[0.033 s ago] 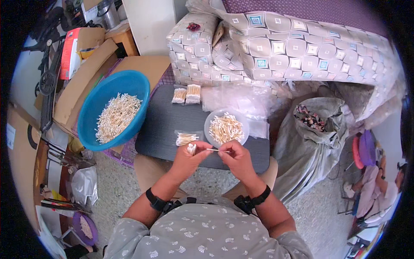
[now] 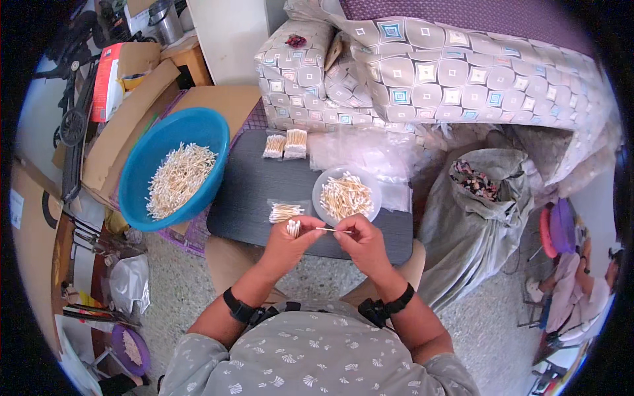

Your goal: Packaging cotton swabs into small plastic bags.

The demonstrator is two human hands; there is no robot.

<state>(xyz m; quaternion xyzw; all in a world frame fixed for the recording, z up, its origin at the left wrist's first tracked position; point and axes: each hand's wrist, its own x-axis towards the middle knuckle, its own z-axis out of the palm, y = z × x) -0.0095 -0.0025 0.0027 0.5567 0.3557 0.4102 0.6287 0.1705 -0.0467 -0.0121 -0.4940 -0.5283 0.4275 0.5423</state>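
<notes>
My left hand is closed around a small bunch of cotton swabs, their white tips showing above the fingers. Between its thumb and my right hand a single cotton swab lies level, with the right fingertips pinched on its right end. Just beyond the hands stands a whitish bowl heaped with loose swabs. A clear bag of swabs lies flat by my left fingers. Two filled swab packs sit side by side at the far edge of the dark table.
A large blue basin of loose swabs stands left of the table on cardboard. Clear plastic bags cover the table's far right. A grey sack holding dark scraps is at the right. A patterned covered sofa lies behind.
</notes>
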